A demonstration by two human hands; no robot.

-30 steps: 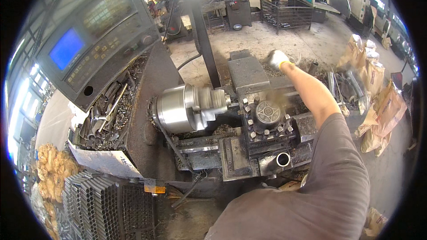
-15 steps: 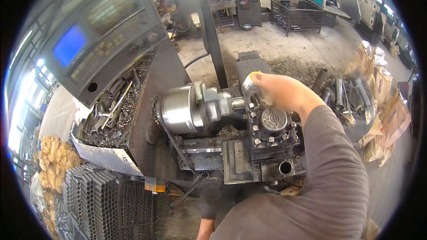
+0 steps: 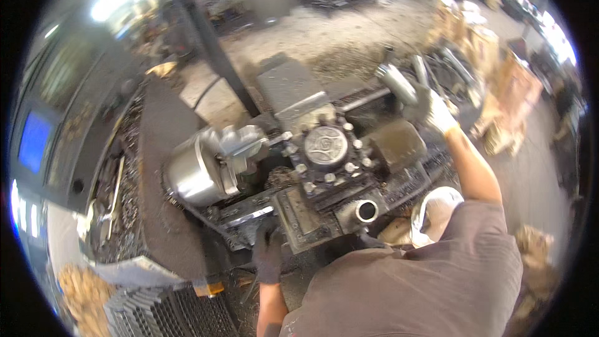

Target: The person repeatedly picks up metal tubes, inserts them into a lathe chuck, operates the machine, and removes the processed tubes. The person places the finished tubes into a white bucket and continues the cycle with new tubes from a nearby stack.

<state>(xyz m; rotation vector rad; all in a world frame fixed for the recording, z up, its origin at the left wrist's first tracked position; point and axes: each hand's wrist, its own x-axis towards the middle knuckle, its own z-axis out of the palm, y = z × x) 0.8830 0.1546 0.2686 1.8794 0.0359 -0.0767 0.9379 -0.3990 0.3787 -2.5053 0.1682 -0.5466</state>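
Note:
In a white glove, my right hand [image 3: 435, 111] is closed on a short, shiny metal tube [image 3: 398, 83] beyond the right side of the lathe; motion blurs its fingers. My left hand [image 3: 268, 254], in a dark glove, is low by the front edge of the lathe bed [image 3: 248, 216]. Its fingers are too dark and smeared to read. Between my hands stands the square tool post [image 3: 326, 148] with a round cap and several bolts. To its left is the bright chuck [image 3: 194, 171] with its jaws [image 3: 244, 146]. A tube end [image 3: 366, 211] opens at the front of the carriage.
More metal tubes [image 3: 458, 65] lie behind my right hand, beside brown paper sacks [image 3: 513, 97]. A chip-filled tray [image 3: 118, 212] sits under the control panel [image 3: 59, 118] at left. Stacked dark tubes [image 3: 140, 312] stand lower left. A white bucket-like container [image 3: 440, 209] is near my right elbow.
My right hand has left the tool post, moved right, and now has a metal tube in it. My left hand has come up toward the lathe bed. The view has turned right.

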